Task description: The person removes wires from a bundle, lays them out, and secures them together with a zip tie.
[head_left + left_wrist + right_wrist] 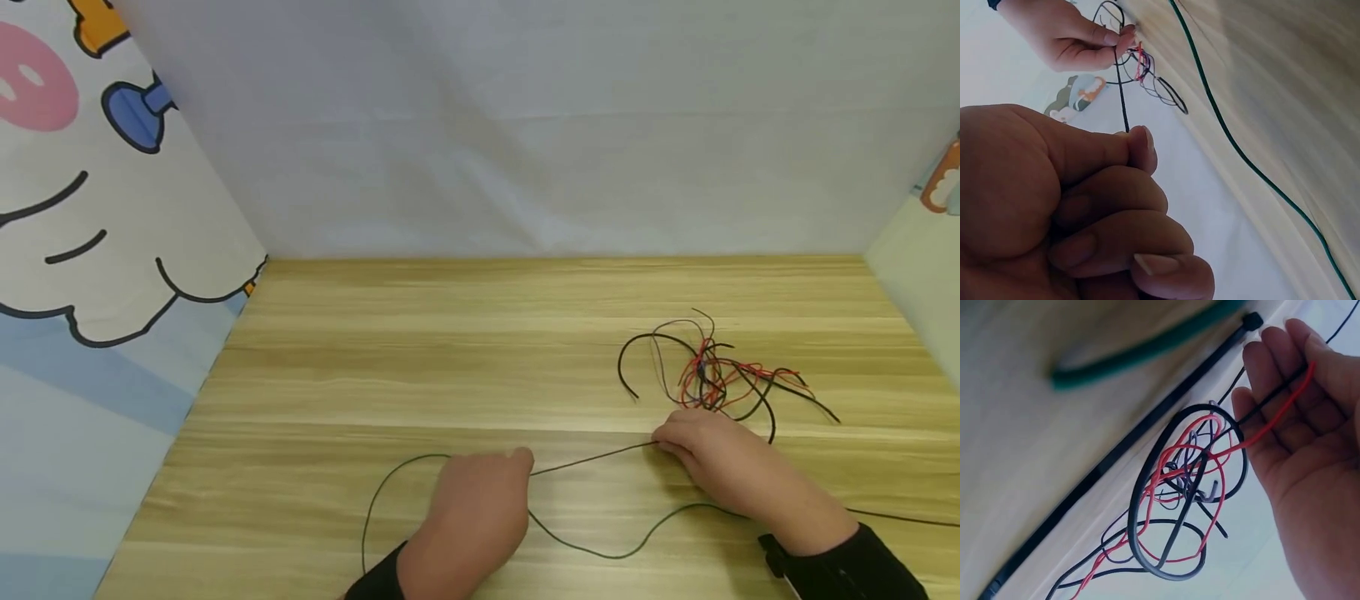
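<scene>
My left hand (482,512) pinches a thin black wire (592,458) between thumb and forefinger, its other fingers curled in. The wire runs straight to my right hand (705,450), whose thumb and fingertips pinch its other part. In the right wrist view, a red wire (1282,419) also reaches that thumb, beside the black one. Just beyond the right hand lies a tangle of black, red and purplish wires (720,375). On the table, a green wire (622,556) curves beneath both hands; the left wrist view shows the green wire (1222,125) apart from the left fingers.
The wood-grain table (420,350) meets a white cloth backdrop (525,150) at the back. A cartoon-printed panel (112,275) borders the left side. In the right wrist view, a long black strip (1122,447) with a small square head lies near the tangle.
</scene>
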